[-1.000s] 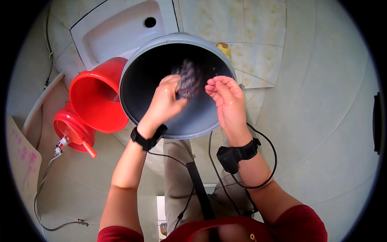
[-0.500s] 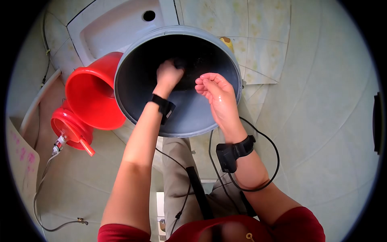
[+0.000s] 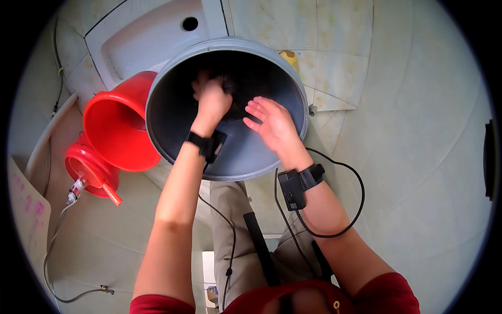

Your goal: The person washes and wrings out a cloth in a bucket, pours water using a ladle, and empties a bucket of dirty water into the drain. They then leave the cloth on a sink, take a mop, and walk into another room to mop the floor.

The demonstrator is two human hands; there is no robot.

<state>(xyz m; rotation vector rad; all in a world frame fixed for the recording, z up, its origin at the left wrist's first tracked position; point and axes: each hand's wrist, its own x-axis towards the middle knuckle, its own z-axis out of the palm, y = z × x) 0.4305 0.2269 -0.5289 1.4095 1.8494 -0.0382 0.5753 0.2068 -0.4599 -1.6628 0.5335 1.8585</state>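
A large grey bucket is tilted with its mouth toward me, its deep inside very dark. My left hand is inside it, fingers curled and partly blurred, closed on a dark cloth-like bundle; its exact kind is lost in the shadow. To the right, my right hand hovers at the bucket's mouth. Its fingers are spread, the palm is turned inward, and nothing is in it. Both wrists wear black strapped devices with cables.
Left of the grey bucket lies a tilted red bucket, with a smaller red container below it. A white basin with a drain hole is behind. A hose runs along the left floor. Something yellow sits behind the bucket's right rim.
My left hand has shifted slightly up and left inside the bucket. My right hand has moved a little left and its fingers have opened out from a loose curl.
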